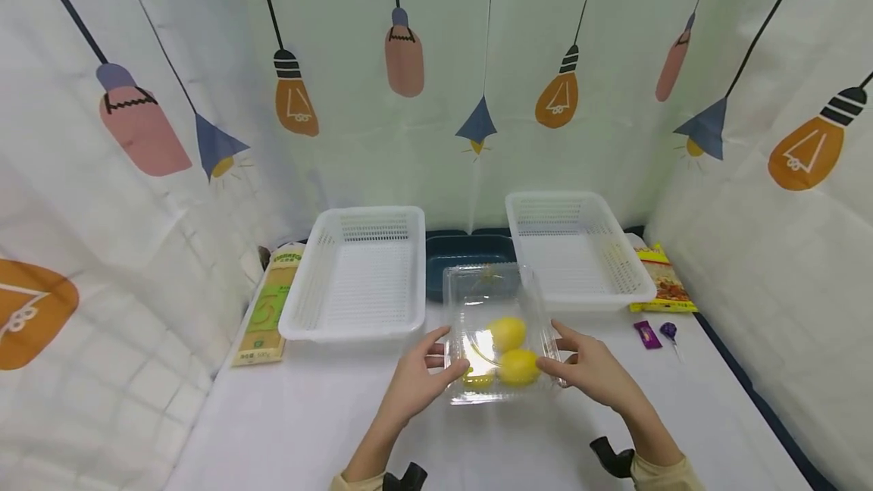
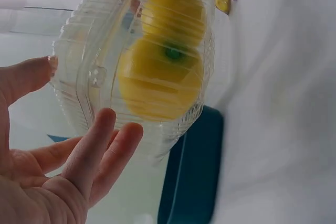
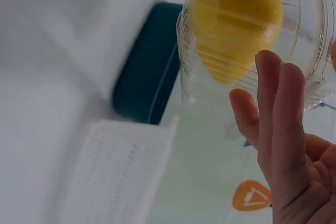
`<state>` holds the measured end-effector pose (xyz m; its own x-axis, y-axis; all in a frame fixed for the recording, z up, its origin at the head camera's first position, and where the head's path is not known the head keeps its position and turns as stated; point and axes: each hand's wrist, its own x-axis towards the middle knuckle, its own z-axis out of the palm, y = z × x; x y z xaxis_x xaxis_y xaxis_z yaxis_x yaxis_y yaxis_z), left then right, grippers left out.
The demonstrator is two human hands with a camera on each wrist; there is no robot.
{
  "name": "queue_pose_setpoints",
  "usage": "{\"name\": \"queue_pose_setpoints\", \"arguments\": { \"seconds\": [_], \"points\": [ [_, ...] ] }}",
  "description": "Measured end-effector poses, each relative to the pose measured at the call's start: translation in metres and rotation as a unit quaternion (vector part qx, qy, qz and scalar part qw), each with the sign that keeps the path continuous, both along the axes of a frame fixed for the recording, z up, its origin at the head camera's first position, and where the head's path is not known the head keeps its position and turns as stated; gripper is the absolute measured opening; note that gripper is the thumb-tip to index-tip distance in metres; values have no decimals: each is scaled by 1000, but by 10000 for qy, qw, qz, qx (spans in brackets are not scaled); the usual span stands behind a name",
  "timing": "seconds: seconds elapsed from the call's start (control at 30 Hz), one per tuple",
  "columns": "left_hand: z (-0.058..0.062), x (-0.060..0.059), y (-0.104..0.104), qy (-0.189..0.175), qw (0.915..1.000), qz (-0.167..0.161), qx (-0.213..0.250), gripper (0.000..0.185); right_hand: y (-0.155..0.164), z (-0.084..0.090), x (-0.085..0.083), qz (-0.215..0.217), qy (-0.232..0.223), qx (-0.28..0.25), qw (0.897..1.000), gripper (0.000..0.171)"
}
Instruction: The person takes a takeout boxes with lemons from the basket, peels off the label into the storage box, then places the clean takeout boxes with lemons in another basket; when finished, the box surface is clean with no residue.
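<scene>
A clear plastic clamshell box (image 1: 470, 294) hangs between the two hands, apparently raised off the table, its lid down. Inside lie two round yellow fruits that look like lemons (image 1: 518, 367), one showing a green stem spot (image 2: 173, 52) in the left wrist view. Another yellow piece (image 1: 479, 379) lies at the box's near left corner, its kind unclear through the glare. My left hand (image 1: 426, 370) grips the box's left side, thumb on the lid and fingers against the wall. Opposite it, my right hand (image 1: 596, 371) holds the right side, thumb over the edge.
White perforated baskets stand at the back, one left (image 1: 368, 328) and one right (image 1: 580, 300). Between them sits a dark blue tub (image 1: 470, 246). A yellow-green packet (image 1: 262, 317) lies far left. On the right are another packet (image 1: 664, 279), a purple wrapped candy (image 1: 647, 335) and a lollipop (image 1: 669, 330).
</scene>
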<state>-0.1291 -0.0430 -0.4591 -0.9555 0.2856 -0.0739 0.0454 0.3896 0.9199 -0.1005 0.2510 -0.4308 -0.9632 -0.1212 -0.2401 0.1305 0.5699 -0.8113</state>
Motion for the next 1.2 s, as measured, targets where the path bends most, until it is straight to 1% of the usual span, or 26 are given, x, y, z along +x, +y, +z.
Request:
{"name": "queue_pose_setpoints", "arguments": {
  "seconds": [0.13, 0.3, 0.37, 0.47, 0.57, 0.7, 0.8, 0.87, 0.93, 1.03, 1.2],
  "points": [
    [8, -15, 8, -78, 9992, -143, 371, 74, 12, 14, -12, -6, 172, 51, 9998, 88],
    [21, -35, 24, -127, 9956, -281, 879, 76, 30, 31, -28, 8, 391, -142, 9991, 84],
    [28, -42, 31, -158, 9933, -379, 1079, 76, 38, 36, -35, -55, 452, -94, 9989, 83],
    [36, -54, 43, -113, 9895, -510, 1350, 74, 49, 42, -46, -179, 563, 118, 9982, 83],
    [41, -64, 57, -55, 9864, -481, 1568, 70, 61, 45, -57, -226, 613, 183, 9977, 83],
    [39, -73, 79, -30, 9838, -256, 1774, 66, 78, 46, -65, -208, 555, 148, 9981, 81],
    [34, -76, 95, -86, 9812, -113, 1923, 69, 89, 45, -70, -207, 429, 103, 9988, 81],
    [30, -80, 103, -140, 9811, -31, 1929, 72, 94, 45, -75, -209, 314, -1, 9993, 82],
    [26, -83, 110, -194, 9823, 46, 1865, 75, 99, 42, -80, -276, 137, -196, 9993, 84],
    [22, -90, 120, -240, 9862, 89, 1635, 75, 106, 40, -89, -303, -31, -333, 9990, 85],
    [23, -107, 138, -286, 9920, -58, 1231, 70, 119, 42, -104, -240, -120, -194, 9995, 83]
  ]
}}
